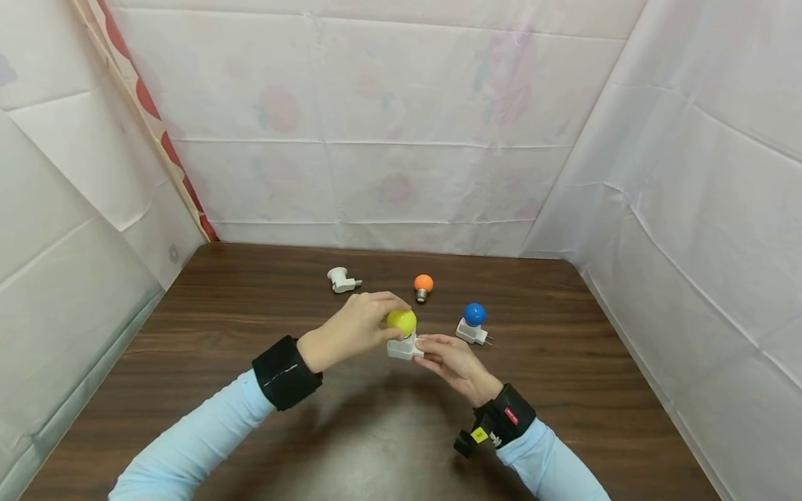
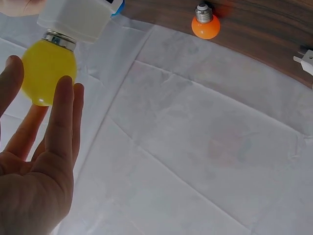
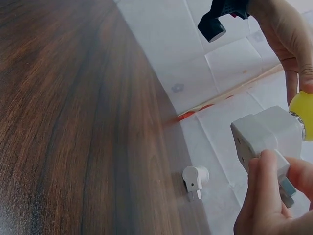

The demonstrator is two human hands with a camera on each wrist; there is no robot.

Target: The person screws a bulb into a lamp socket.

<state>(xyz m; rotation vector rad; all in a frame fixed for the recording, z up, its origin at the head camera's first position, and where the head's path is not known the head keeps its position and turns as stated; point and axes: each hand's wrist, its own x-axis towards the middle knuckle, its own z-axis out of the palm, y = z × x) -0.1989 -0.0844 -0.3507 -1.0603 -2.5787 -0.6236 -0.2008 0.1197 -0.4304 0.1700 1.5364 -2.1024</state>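
Note:
My left hand (image 1: 358,325) grips a yellow light bulb (image 2: 48,68), thumb on one side and fingers on the other. The bulb's metal screw base sits at the mouth of a white plug-in lamp socket (image 3: 269,132), with a strip of the metal showing in both wrist views. My right hand (image 1: 460,365) pinches that socket by its plug end, thumb and fingers on either side. Both things are held above the table. How deep the base goes into the socket is hidden.
On the brown wooden table (image 1: 250,306) an orange bulb (image 1: 423,282) lies beyond my hands. A blue bulb (image 1: 474,314) sits in another white socket (image 1: 470,332) to the right. One more white socket (image 1: 342,281) lies back left. White cloth walls (image 1: 388,139) enclose the table.

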